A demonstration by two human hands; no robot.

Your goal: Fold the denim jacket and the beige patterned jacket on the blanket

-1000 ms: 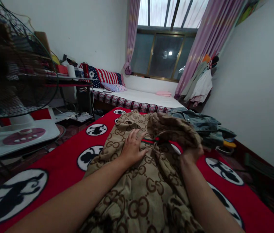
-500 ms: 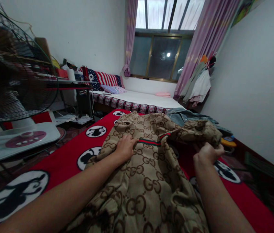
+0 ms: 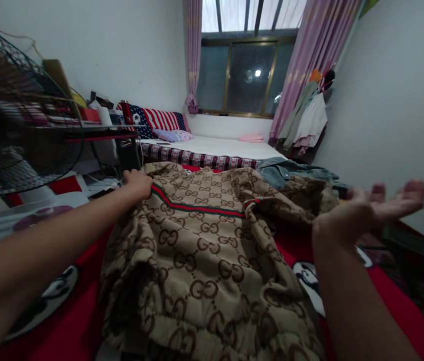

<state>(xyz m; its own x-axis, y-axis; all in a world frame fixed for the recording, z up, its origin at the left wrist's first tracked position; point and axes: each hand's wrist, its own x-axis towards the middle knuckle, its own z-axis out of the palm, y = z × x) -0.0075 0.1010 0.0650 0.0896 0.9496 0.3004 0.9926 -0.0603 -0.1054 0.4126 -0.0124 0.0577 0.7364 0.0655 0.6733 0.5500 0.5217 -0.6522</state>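
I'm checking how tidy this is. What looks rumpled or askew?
The tan monogram-patterned garment lies bunched on the red blanket, its right part crumpled. The left hand grips its far edge; the right hand hangs open.

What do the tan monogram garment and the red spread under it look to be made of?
Tan garment: soft, plush-looking fabric, matte, likely fleece or velour; it bunches in thick folds where the left hand grips it. Red spread: flat printed textile, probably a woven or brushed blanket; texture unclear.
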